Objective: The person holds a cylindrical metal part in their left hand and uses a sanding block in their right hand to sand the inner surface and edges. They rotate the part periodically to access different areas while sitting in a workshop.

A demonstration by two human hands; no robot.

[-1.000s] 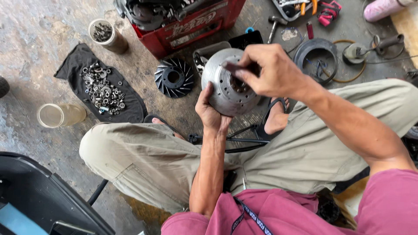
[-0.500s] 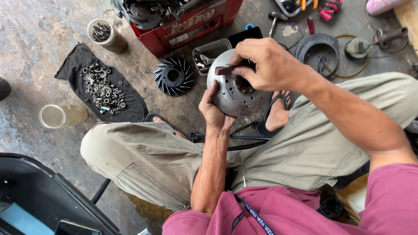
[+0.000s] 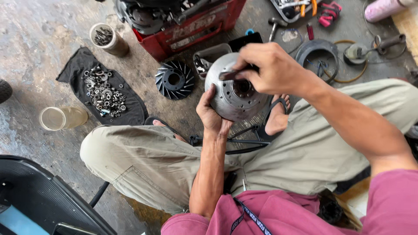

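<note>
Concrete floor (image 3: 39,52), parts scattered. Left hand (image 3: 212,114) cupped the metal drum (image 3: 230,98) from below, above the lap; right hand (image 3: 272,69) fingers pinched a tool (image 3: 230,75) against its hub.

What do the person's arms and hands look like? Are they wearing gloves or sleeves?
No gloves: the left hand and right hand are bare, and so are both forearms. A short pink sleeve covers the right upper arm. No watch or rings show.
</note>
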